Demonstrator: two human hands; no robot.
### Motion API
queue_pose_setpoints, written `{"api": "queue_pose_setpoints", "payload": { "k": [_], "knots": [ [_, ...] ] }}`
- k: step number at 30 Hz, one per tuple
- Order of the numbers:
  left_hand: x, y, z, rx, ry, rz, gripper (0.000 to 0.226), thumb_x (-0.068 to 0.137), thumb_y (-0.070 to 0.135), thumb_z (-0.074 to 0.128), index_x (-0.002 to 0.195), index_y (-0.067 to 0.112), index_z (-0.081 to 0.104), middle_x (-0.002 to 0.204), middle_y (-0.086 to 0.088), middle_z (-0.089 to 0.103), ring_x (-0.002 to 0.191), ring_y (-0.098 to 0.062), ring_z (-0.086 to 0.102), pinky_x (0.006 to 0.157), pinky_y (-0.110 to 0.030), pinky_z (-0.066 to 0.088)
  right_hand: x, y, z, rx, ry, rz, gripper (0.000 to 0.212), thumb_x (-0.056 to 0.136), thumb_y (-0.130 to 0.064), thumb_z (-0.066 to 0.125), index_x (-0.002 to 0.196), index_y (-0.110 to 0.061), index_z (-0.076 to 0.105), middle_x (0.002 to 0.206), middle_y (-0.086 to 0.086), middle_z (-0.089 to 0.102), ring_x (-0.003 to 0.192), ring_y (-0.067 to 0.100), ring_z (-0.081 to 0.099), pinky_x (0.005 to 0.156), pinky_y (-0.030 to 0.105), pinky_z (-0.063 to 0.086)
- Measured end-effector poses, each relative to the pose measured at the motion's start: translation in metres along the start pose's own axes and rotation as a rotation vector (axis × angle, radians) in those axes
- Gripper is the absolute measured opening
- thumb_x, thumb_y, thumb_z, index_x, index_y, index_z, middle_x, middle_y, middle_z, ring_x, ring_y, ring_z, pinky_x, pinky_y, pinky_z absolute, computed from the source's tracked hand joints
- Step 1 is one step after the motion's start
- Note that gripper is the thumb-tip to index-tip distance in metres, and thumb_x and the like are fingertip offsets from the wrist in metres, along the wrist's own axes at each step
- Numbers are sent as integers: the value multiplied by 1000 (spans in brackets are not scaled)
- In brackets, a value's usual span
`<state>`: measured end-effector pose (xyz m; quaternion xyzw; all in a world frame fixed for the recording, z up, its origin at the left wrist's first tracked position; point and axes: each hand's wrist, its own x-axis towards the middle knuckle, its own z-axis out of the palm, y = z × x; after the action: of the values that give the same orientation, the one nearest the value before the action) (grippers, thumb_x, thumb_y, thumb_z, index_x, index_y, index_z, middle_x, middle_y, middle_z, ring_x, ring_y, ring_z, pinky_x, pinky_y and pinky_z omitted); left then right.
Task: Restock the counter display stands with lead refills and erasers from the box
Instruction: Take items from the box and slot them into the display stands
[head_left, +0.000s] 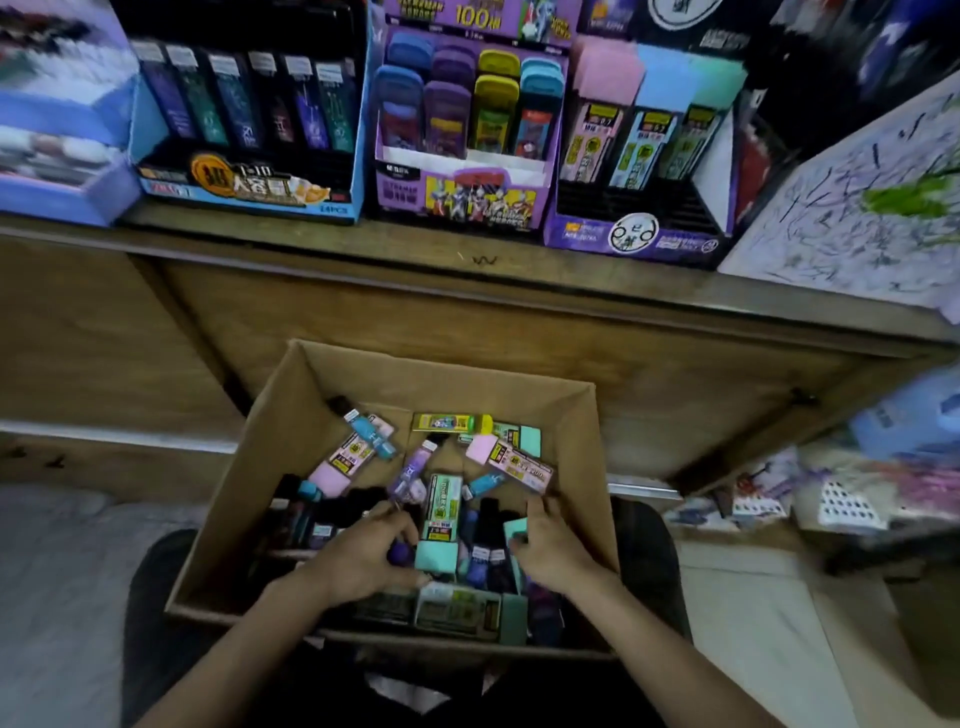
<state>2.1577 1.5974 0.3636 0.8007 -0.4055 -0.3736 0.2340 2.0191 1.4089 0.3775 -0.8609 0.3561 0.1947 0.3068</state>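
Our left hand (363, 560) grips a purple tube (400, 554); right hand (553, 546) unclear. The mint eraser (441, 509) between them points to the far edge of the box (291, 415).

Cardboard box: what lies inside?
Loose pink, mint and blue packs. The left hand grips a purple pack; the right hand touches others. Whatever lies beneath them is covered.

White paper sheet with dark and green scribbles (857, 208), right end of brown wooden counter (311, 244); grey floor (52, 571) lower left.
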Motion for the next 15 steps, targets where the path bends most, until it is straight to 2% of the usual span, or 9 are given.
{"api": "queue_pose_setpoints", "payload": {
  "k": [3,6,8,11,15],
  "knots": [
    [-2,3,5,65,-31,-38,50,70,46,78,100,23,46,97,7,34,93,-14,48,83,-26,45,3,0,4,114,30,50,68,86,-6,54,143,-11,17,145,17,24,132,31,34,106,32,34],
    [-4,4,11,103,-4,-97,56,70,46,78,101,21,38,103,1,35,92,-16,48,75,-26,43,2,4,6,239,35,62,66,84,4,52,141,-12,23,123,15,53,105,24,58,82,31,51],
    [-4,4,13,51,24,-132,58,72,44,77,104,20,36,108,-2,37,95,-16,46,73,-27,38,1,6,8,264,44,57,61,84,4,55,137,-12,30,114,13,60,94,22,63,77,35,55],
    [-1,5,12,-65,100,-177,57,78,39,74,115,13,40,116,-6,44,103,-18,47,79,-26,38,2,7,8,271,74,44,59,82,-1,64,134,-11,38,122,12,58,102,20,59,81,29,51],
    [3,2,8,-56,181,-221,50,83,37,69,117,6,49,121,-14,52,110,-25,50,85,-28,40,5,7,11,137,105,55,63,82,-19,71,134,-7,37,134,16,42,124,30,44,104,34,36]
  ]
}}
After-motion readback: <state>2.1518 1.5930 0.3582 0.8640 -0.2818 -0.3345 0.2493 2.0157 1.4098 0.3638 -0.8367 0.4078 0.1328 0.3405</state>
